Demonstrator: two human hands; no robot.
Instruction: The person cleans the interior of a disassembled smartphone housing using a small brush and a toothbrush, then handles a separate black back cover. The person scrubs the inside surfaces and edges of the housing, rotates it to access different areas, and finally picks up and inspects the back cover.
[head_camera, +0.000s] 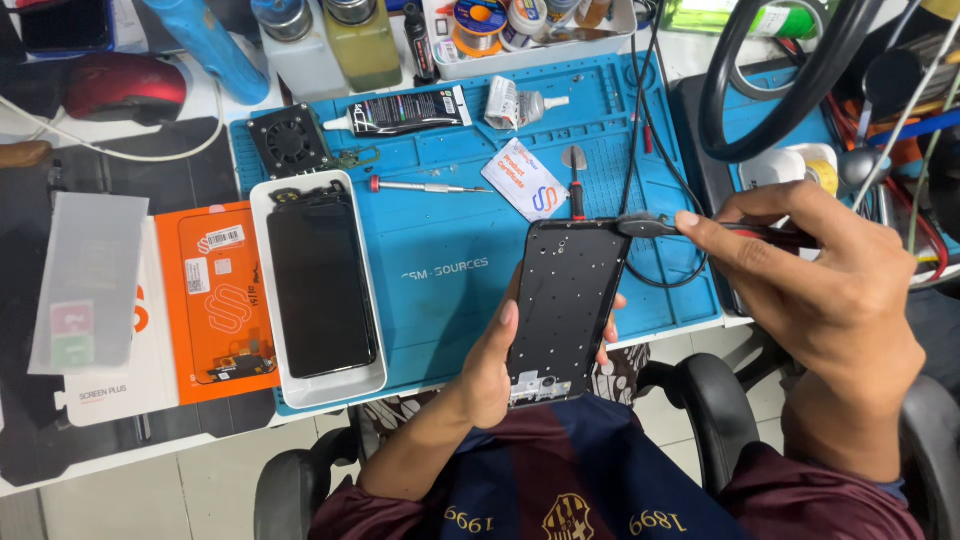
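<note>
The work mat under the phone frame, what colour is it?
Blue work mat, seen in the head view.

White workbench (100, 460) carries a blue repair mat (440, 240) at centre. On the mat: white tray (318, 385) at its left edge with a black phone screen (320, 290) inside; small black fan (291, 140) at the mat's top-left corner; black glue tube (405, 112) right of the fan; crumpled white glue tube (520, 102) further right; thin screwdriver (425, 186) below the black tube; white card (524, 179) right of the screwdriver; black cable (640, 150) looping over the mat's right part. Left of the mat: orange box (215, 300) touching the tray, white box (120, 390) beyond it, clear film sheet (88, 280) on top. Bottles (330, 40) stand behind the mat.
</note>
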